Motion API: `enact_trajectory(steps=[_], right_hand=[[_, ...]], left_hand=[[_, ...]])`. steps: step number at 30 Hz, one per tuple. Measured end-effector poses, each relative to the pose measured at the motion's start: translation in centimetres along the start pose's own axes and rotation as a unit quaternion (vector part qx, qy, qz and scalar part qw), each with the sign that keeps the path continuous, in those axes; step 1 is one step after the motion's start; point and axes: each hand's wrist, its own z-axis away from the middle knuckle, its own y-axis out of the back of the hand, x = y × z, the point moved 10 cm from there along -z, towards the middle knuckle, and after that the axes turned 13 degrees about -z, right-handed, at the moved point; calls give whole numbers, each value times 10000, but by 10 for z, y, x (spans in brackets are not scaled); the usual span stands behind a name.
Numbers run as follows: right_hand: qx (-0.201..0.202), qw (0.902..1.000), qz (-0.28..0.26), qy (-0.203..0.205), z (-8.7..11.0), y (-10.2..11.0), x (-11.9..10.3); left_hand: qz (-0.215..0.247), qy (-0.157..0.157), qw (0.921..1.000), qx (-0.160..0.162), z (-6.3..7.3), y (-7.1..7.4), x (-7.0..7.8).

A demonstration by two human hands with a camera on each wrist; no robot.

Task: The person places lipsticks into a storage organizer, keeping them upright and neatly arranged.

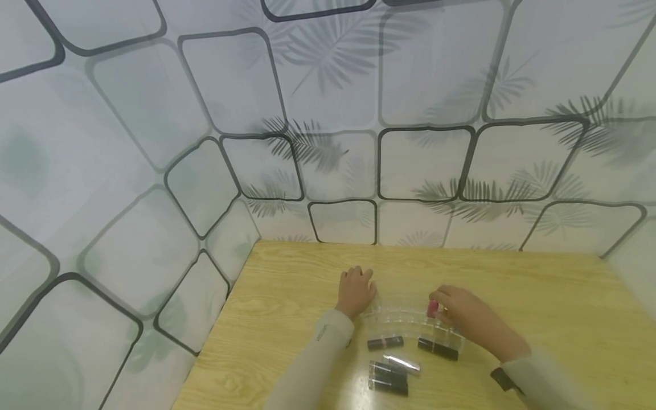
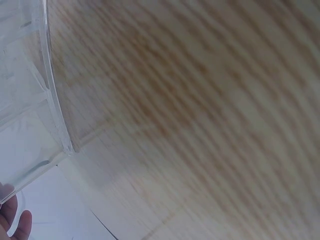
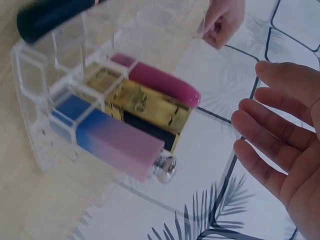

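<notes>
The left hand [image 1: 355, 291] is placed beside a clear plastic, many-slotted organiser [image 1: 393, 315] — its grip cannot be told. A rounded magenta tube [image 3: 162, 86] is slotted near the right hand [image 1: 471, 319], fingers spread, empty — slotting seems nearly done; withdrawal is called for.

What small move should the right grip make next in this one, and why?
Probably shift the right grip to the black tube near the right end of the rack: the right wrist view shows that grip open and apart from the pink tube, which sits in a slot, while the black tube lies outside the slots.
</notes>
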Motion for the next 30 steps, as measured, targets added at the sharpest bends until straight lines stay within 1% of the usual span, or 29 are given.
enact_trajectory(steps=[3,6,8,10,14,17,18,22,24,27,30], right_hand=[[254,9996,-110,102,8,0,-10],[479,9986,187,90,18,-2,-16],[520,9977,428,23,25,-6,-18],[452,9969,624,-168,32,-12,-17],[378,9956,771,-374,48,-26,-13],[371,9949,763,-539,58,-34,-8],[329,9945,727,-675,61,-36,-6],[61,9914,684,-1115,71,-46,2],[-53,9897,688,-1258,74,-50,5],[-188,9878,715,-1372,77,-55,8],[-259,9873,735,-1388,79,-58,9]], left_hand=[[-11,3,10000,33,0,-1,0],[-11,15,10000,68,0,-2,0],[-2,36,10000,89,0,-2,0],[3,59,10000,80,0,-2,-1],[24,85,10000,-2,0,-3,-1],[-8,74,10000,-39,0,-3,-1],[-16,71,10000,-36,0,-4,-1],[-21,57,10000,44,0,-2,-1],[-12,58,10000,73,1,-2,-1],[-13,66,10000,60,1,-3,-1],[2,77,10000,37,1,-4,0]])
